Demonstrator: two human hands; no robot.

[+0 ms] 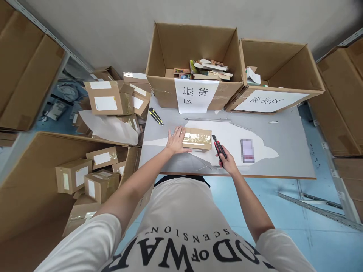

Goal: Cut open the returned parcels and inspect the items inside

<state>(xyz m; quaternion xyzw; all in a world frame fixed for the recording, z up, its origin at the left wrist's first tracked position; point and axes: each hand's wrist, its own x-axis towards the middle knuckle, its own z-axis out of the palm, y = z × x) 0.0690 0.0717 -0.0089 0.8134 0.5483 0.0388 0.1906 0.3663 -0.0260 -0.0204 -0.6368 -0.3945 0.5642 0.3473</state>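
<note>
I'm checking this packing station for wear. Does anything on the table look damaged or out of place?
Yes. The grey table has its top layer torn away in a ragged white patch around the taped parcel under the left hand. The right hand holds a red utility knife; another yellow one lies loose.

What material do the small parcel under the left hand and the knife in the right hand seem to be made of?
The small parcel looks like brown corrugated cardboard, matte, with glossy clear tape across its top that catches the light. The left hand rests on it. The knife in the right hand seems to have a red and black plastic body; its blade is too small to judge.
</note>
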